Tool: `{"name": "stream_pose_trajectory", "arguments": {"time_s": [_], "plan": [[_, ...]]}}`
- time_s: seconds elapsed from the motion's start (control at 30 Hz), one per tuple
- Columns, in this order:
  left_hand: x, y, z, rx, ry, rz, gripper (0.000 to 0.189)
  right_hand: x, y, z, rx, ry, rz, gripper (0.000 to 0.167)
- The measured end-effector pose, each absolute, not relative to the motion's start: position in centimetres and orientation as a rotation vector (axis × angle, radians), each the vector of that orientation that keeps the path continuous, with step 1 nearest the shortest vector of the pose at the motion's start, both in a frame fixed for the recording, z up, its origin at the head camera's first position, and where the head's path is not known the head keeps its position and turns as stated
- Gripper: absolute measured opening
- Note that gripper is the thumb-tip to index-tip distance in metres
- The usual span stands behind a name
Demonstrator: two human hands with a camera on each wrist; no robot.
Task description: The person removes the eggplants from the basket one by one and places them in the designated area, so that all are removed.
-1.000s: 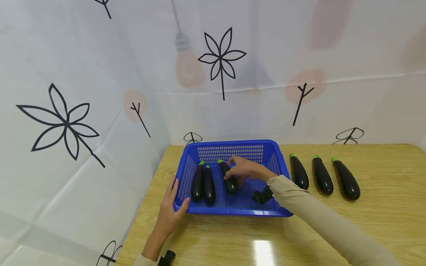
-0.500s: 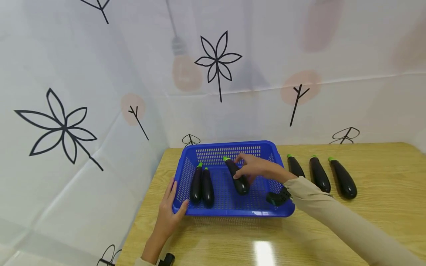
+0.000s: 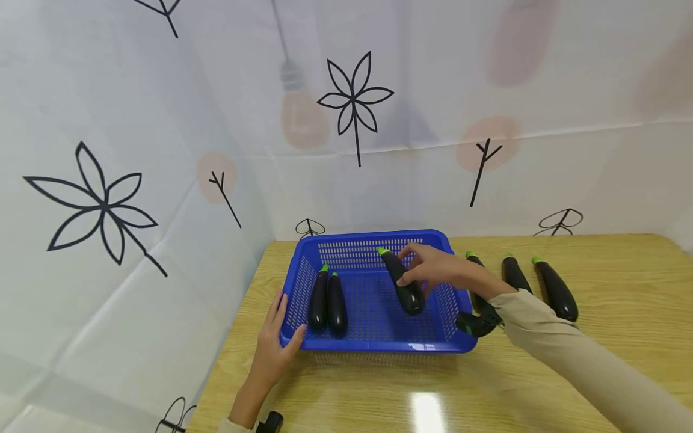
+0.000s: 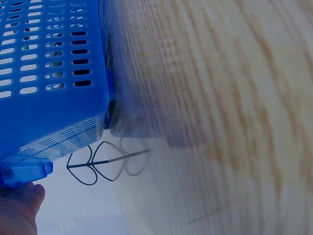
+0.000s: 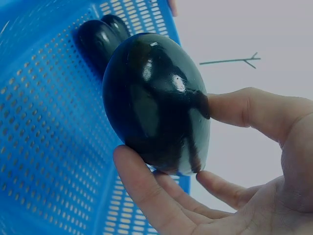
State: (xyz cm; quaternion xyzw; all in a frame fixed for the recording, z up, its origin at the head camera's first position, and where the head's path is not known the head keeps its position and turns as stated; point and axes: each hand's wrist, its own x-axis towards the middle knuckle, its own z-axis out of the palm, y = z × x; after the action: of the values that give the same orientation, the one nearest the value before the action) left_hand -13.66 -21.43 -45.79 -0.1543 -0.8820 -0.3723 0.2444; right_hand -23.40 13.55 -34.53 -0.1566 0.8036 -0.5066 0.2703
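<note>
My right hand (image 3: 433,266) grips a dark, glossy eggplant (image 3: 403,285) with a green stem cap, thumb on one side and fingers on the other. It is inside the right half of a blue plastic basket (image 3: 373,346), tilted with its cap toward the back. The right wrist view shows the rounded end of this eggplant (image 5: 154,105) close up. Two more eggplants (image 3: 337,307) lie side by side at the basket's left. My left hand (image 3: 275,346) rests on the basket's front left corner, fingers straight along the side and thumb over the front rim.
Three eggplants (image 3: 557,291) lie in a row on the wooden table (image 3: 612,355) right of the basket, two of them partly behind my right arm. A white patterned cloth (image 3: 411,180) hangs behind and to the left of the table.
My right hand has moved right with the eggplant, from near the basket's middle toward its right side. The left hand stays at the corner.
</note>
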Motion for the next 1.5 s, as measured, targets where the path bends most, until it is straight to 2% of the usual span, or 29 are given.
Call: {"name": "stream_pose_trajectory", "arguments": {"time_s": [0.6, 1.5], "plan": [[-13.7, -21.5, -45.9, -0.433, -2.406, -1.016, 0.071, -22.3, 18.6, -33.2, -0.402, 2.269, -1.295, 0.071], [-13.8, -21.6, -45.9, -0.440, -2.403, -0.992, 0.072, -20.1, 26.4, -33.4, -0.351, 2.375, -1.254, 0.069]]}}
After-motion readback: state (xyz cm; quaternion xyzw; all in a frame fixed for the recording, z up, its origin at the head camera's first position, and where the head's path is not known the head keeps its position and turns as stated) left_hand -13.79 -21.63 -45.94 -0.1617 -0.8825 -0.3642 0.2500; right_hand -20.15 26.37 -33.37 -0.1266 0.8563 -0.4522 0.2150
